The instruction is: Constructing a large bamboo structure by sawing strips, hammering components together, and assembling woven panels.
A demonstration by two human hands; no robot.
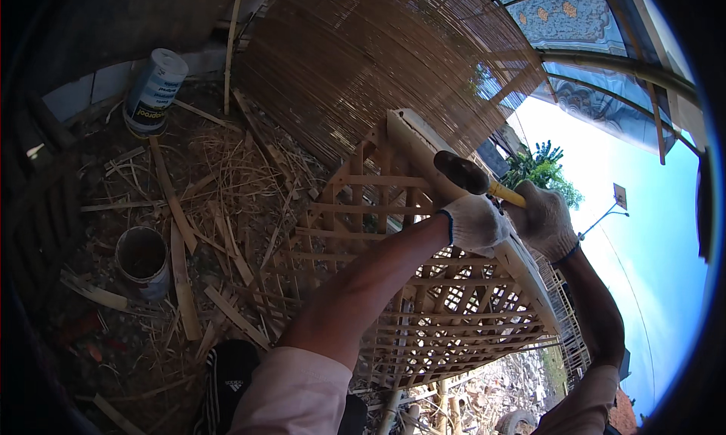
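Note:
My right hand (pixel 546 222), in a pale knit glove, is closed round the yellow handle of a hammer (pixel 508 194). The dark, blunt head of the hammer points left, over a thick pale beam (pixel 420 144). Just below it, my gloved left hand (pixel 476 222) rests against the beam with its fingers curled; their tips and anything in them are hidden. The beam forms the upper edge of a woven lattice of bamboo strips (pixel 454 306), which slopes down beneath my left forearm.
A blue-and-white can (pixel 155 91) stands at the far left, with an open bucket (pixel 142 261) nearer. Loose bamboo strips (pixel 172 197) and shavings litter the ground. A slatted bamboo screen (pixel 325 64) rises behind the lattice. Bamboo poles (pixel 620 63) cross overhead at the right.

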